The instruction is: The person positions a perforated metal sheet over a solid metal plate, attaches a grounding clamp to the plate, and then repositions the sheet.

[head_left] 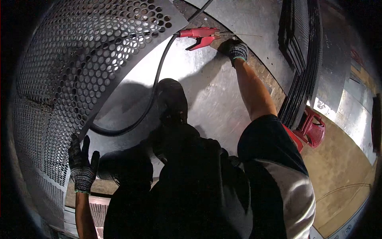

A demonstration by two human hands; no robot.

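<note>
My left hand (82,164), in a dark-palmed knit glove, is at the lower edge of a large perforated metal sheet (89,85). Its fingers are stretched and apart, the fingertips against the sheet's rim. My right hand (235,51), gloved the same way, reaches far forward over the flat metal sheet (209,97). Its fingers lie in dark shadow, so their grip is hidden. Just left of it lies a red welding electrode holder (201,35) with a thin rod (246,35) in its jaws, passing above the hand. A black cable (157,75) runs back from the holder.
My shoe (172,99) stands on the flat sheet. Several dark sheets (300,67) stand on edge at the right, beside a red plastic chair (312,129). Further right is a tan board (338,175). Another metal plate (254,24) lies at the top.
</note>
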